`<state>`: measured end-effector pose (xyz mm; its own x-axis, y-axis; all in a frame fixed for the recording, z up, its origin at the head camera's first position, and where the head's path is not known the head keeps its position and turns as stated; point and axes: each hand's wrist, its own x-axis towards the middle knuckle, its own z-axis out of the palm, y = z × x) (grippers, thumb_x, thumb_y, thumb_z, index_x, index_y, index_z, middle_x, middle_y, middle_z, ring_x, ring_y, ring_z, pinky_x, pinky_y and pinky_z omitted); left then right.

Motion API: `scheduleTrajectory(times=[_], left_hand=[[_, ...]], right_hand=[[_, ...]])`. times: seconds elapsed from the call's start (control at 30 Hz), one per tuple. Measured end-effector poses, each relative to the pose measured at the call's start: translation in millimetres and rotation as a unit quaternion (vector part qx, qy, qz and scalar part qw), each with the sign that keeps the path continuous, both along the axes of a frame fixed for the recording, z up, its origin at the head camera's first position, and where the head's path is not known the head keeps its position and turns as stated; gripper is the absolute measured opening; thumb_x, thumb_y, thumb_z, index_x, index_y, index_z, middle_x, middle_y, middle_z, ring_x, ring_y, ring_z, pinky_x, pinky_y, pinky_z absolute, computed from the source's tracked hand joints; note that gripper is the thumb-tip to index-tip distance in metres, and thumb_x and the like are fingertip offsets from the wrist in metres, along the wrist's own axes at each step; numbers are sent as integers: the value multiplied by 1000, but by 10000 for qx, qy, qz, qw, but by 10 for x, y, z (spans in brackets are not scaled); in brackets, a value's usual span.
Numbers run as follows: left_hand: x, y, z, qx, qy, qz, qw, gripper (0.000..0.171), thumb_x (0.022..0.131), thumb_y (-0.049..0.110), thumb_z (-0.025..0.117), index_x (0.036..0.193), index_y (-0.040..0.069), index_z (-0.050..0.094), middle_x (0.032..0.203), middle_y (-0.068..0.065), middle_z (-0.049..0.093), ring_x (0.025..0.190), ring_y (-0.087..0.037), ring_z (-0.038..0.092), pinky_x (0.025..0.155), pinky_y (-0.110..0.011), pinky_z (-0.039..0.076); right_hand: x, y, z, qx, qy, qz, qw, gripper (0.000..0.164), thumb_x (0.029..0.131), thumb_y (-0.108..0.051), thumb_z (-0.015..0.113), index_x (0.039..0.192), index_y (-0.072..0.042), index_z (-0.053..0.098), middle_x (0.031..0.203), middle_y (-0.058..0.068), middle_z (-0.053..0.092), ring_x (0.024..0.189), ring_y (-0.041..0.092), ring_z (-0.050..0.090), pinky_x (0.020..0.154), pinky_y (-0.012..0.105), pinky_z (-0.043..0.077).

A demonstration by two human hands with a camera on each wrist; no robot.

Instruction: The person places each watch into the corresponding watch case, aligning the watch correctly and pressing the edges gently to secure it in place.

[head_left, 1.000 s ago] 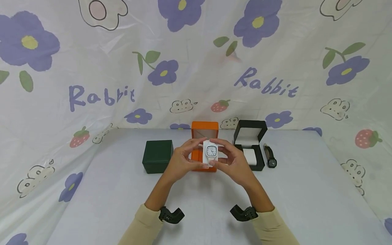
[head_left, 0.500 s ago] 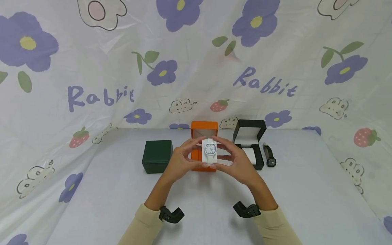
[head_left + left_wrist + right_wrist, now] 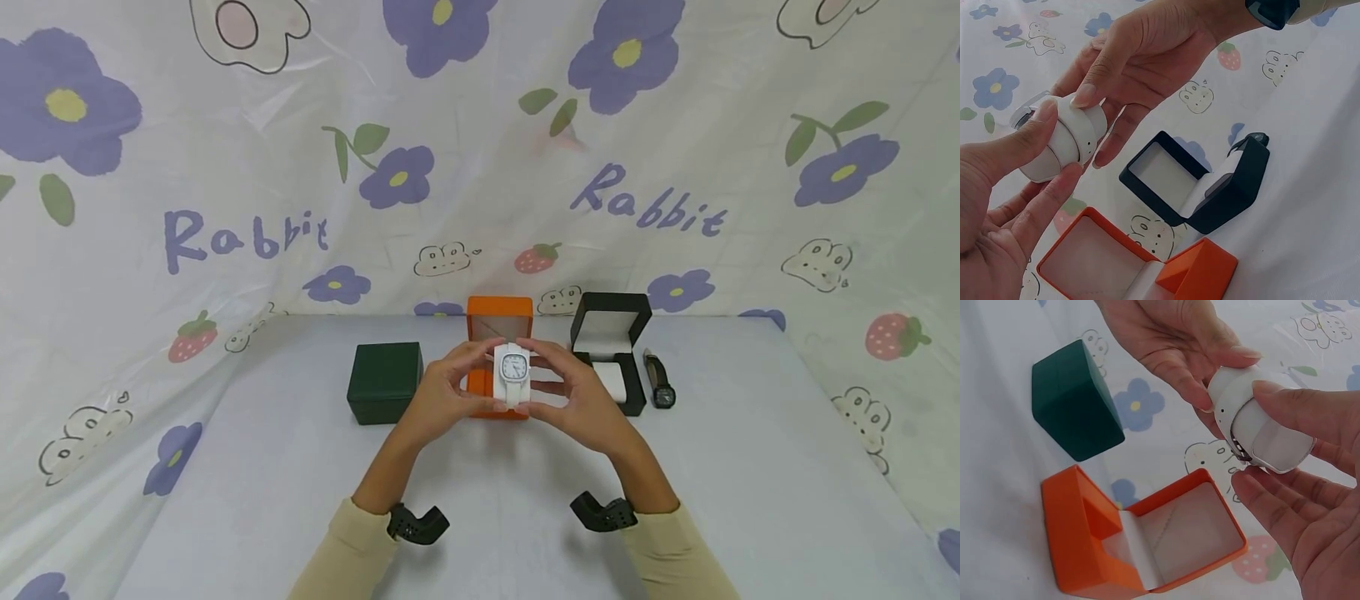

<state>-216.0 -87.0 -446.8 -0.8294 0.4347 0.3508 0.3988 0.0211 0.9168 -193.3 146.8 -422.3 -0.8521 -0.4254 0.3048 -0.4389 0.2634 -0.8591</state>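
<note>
A white watch [image 3: 514,367] with a square-rounded face is strapped round a white cushion [image 3: 1099,119]. My left hand [image 3: 448,390] grips it from the left, thumb at the near end and fingers at the far end. From the right, my right hand [image 3: 576,396] holds it the same way. The dial faces up towards the head view. In the right wrist view the strap's dark buckle [image 3: 1239,449] shows on the underside. Behind the hands stands an orange watch box [image 3: 500,307] with its lid up, partly hidden in the head view.
A closed green box [image 3: 386,379] stands left of the hands. To the right is an open black box [image 3: 636,390] with a white cushion inside, and beside it lies a black watch [image 3: 662,390]. A patterned cloth [image 3: 480,167] hangs behind the white table [image 3: 495,517].
The white watch has turned slightly, so its strap runs straighter up and down in the head view. My right wrist has shifted a little to the right.
</note>
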Motion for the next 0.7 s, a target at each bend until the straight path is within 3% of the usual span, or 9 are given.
scheduleTrajectory(times=[0.27, 0.47, 0.7], left_hand=[[-11, -8, -14, -227, 98, 114, 9996, 76, 82, 9, 86, 150, 15, 52, 138, 3, 58, 122, -22, 58, 98, -44, 55], [3, -18, -22, -22, -85, 120, 9999, 73, 83, 9, 85, 149, 16, 54, 140, 1, 57, 121, -25, 58, 83, -39, 62], [1, -16, -6, -45, 57, 223, 9997, 73, 82, 13, 86, 148, 27, 55, 139, 0, 57, 121, -25, 59, 82, -37, 62]], right_hand=[[-17, 22, -25, 17, 128, 97, 9999, 81, 84, -9, 84, 153, -16, 44, 147, 2, 50, 131, 25, 53, 102, 39, 53], [-5, -23, -52, 244, 405, -103, 9988, 92, 79, -20, 89, 156, -24, 41, 153, 3, 44, 129, 27, 53, 100, 38, 54], [17, -118, -74, 354, 711, -504, 9956, 92, 78, -17, 90, 155, -25, 41, 151, 4, 45, 125, 26, 57, 97, 34, 55]])
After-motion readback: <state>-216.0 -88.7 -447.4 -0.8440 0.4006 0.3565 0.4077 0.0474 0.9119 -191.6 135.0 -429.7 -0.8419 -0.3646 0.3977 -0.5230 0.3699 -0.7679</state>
